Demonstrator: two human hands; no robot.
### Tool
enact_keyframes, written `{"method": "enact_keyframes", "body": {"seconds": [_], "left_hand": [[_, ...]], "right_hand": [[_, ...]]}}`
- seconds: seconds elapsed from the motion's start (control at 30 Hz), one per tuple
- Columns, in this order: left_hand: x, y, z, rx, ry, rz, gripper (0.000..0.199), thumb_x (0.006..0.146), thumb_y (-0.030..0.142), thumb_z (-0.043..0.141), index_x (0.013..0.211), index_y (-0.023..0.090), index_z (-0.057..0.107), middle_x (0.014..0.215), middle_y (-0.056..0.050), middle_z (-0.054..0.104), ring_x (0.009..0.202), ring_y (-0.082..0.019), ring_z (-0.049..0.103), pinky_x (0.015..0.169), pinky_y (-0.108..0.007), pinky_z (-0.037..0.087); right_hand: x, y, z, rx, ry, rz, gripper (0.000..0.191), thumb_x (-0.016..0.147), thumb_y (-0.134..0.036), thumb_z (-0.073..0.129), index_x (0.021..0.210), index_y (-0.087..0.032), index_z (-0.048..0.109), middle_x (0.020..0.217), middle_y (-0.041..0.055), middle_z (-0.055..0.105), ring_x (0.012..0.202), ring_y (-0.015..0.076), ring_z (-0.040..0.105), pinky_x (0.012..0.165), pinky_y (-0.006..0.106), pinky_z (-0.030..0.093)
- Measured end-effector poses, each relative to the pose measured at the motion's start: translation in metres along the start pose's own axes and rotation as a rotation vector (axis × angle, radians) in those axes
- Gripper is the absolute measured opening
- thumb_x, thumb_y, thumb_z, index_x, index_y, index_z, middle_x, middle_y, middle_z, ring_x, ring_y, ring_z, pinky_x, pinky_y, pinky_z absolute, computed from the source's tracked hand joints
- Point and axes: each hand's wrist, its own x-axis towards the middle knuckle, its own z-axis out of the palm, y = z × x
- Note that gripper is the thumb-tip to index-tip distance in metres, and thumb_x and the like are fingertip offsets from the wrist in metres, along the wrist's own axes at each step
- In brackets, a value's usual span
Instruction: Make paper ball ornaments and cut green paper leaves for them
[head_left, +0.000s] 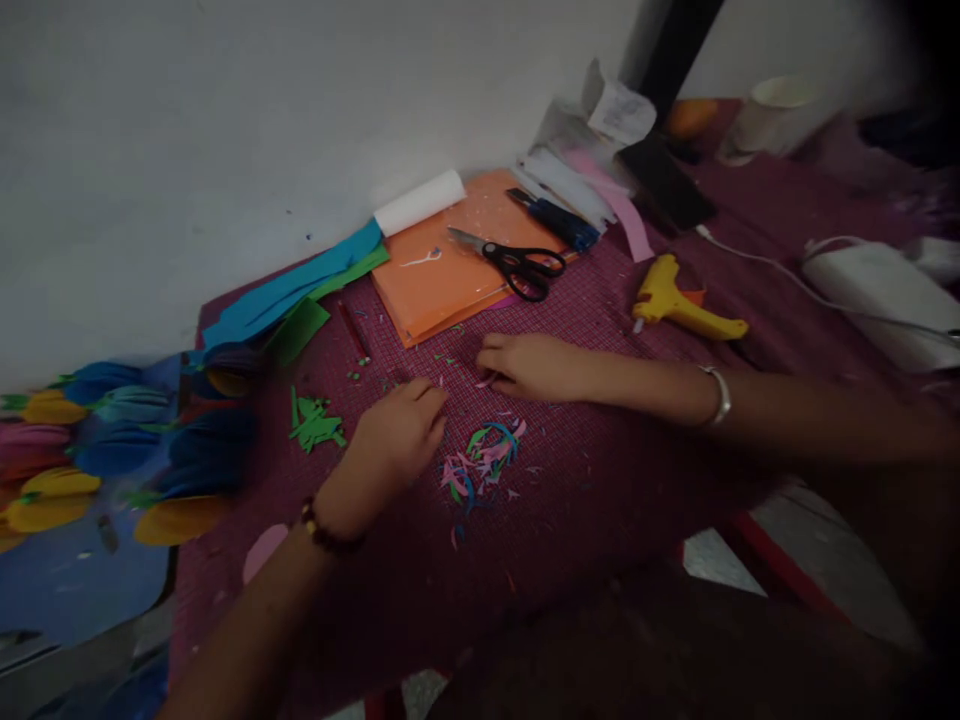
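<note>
My left hand (396,432) rests low over the maroon checked table cover, fingers curled together; whatever they may hold is hidden. Across from it, my right hand (534,366) has its fingers bent in, with a small pink scrap (487,381) at the fingertips. Just in front of me lies a loose pile of pink, green and blue scraps (484,458). Left of my left hand sits a heap of cut green pieces (316,424). A pink disc (265,552) is partly covered by my left forearm.
Orange sheets (427,290) carry black-handled scissors (517,262) and a blue cutter (559,220). A yellow glue gun (679,305) lies beyond my right forearm. Blue strips (300,295), a white roll (421,202) and a dark red pencil (353,332) are behind. Colourful round crafts (120,445) stand left.
</note>
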Motion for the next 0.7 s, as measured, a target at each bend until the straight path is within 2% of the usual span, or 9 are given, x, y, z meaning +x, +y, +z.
{"method": "enact_keyframes", "body": {"seconds": [0.1,0.2,0.3,0.4,0.5,0.63,0.7], "left_hand": [[0.029,0.001,0.000,-0.071,0.042,0.044,0.029,0.087,0.020,0.047,0.113,0.015,0.059,0.111,-0.011,0.060,0.104,-0.025,0.058,0.092,-0.038,0.048],[0.055,-0.009,0.000,-0.139,0.089,-0.046,0.035,0.081,0.019,0.053,0.115,0.012,0.058,0.111,-0.012,0.060,0.106,-0.026,0.057,0.094,-0.039,0.046],[0.074,-0.018,0.004,-0.145,0.086,-0.176,0.026,0.076,0.019,0.056,0.100,0.011,0.062,0.099,-0.012,0.061,0.092,-0.025,0.059,0.086,-0.039,0.048],[0.082,-0.015,0.008,-0.119,0.051,-0.215,0.010,0.077,0.014,0.051,0.079,0.015,0.061,0.080,-0.007,0.061,0.077,-0.021,0.058,0.077,-0.035,0.048],[0.070,0.009,0.010,-0.083,0.010,-0.155,0.010,0.078,0.012,0.050,0.074,0.016,0.058,0.074,-0.006,0.060,0.070,-0.018,0.056,0.072,-0.032,0.047],[0.022,0.059,0.013,-0.047,-0.113,0.045,0.011,0.086,0.015,0.048,0.085,0.014,0.059,0.086,-0.008,0.062,0.075,-0.018,0.059,0.069,-0.031,0.048],[-0.005,0.074,0.014,-0.035,-0.118,0.115,0.015,0.089,0.012,0.045,0.091,0.014,0.059,0.089,-0.007,0.061,0.077,-0.019,0.059,0.070,-0.031,0.049]], "right_hand": [[0.007,-0.010,0.002,-0.133,-0.050,0.033,0.021,0.088,-0.022,0.052,0.103,-0.011,0.062,0.103,0.0133,0.062,0.077,0.0183,0.060,0.064,0.028,0.037],[0.011,-0.009,0.002,-0.097,-0.055,0.024,0.020,0.087,-0.020,0.052,0.099,-0.010,0.064,0.102,0.0135,0.063,0.075,0.0169,0.057,0.064,0.028,0.035],[0.016,0.002,0.000,0.008,0.000,0.084,0.018,0.086,-0.017,0.051,0.093,-0.009,0.065,0.093,0.0110,0.066,0.076,0.0159,0.056,0.066,0.028,0.034],[0.030,0.018,-0.004,0.058,0.151,0.239,0.023,0.089,-0.018,0.047,0.097,-0.008,0.065,0.091,0.0098,0.068,0.079,0.0164,0.056,0.068,0.028,0.035],[0.050,0.028,-0.005,0.041,0.217,0.291,0.027,0.090,-0.019,0.046,0.104,-0.008,0.065,0.101,0.0114,0.068,0.088,0.0192,0.058,0.071,0.029,0.036],[0.070,0.026,-0.008,-0.061,0.101,0.242,0.029,0.089,-0.019,0.046,0.107,-0.008,0.066,0.108,0.0156,0.068,0.096,0.0238,0.060,0.075,0.032,0.037],[0.073,0.022,-0.011,-0.124,0.031,0.206,0.030,0.089,-0.017,0.045,0.107,-0.007,0.066,0.108,0.0174,0.069,0.097,0.0253,0.061,0.076,0.033,0.038]]}}
